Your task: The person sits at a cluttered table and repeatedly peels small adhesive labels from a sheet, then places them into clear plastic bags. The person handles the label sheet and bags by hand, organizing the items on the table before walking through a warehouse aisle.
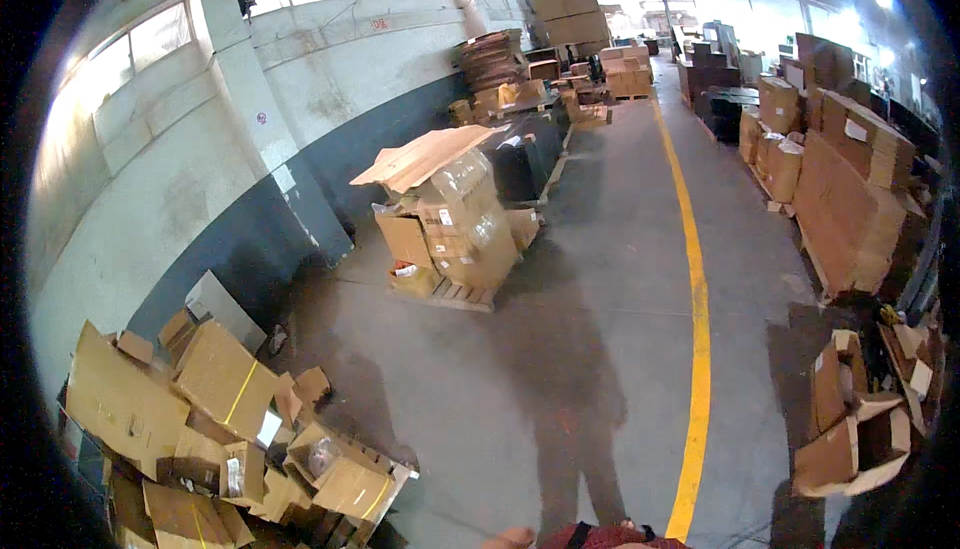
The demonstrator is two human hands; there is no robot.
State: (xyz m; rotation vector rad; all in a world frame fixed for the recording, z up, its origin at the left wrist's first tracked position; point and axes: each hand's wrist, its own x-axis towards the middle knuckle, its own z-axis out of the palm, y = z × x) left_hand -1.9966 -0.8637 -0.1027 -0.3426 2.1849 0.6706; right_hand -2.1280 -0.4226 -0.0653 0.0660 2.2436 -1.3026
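At the bottom edge a small skin-coloured part of my left hand shows; its fingers are cut off, so whether it holds anything is hidden. Beside it is a bit of my dark red clothing with a black strap. My right hand cannot be made out. Neither hand is seen touching any box. Nearest on the left lies a heap of opened cardboard boxes, some with yellow straps. To the right, open empty cartons lie on the floor.
A yellow line runs along the grey floor. Ahead on the left stands a wooden pallet with wrapped cartons under a cardboard sheet. Large flat cartons line the right side; a wall bounds the left.
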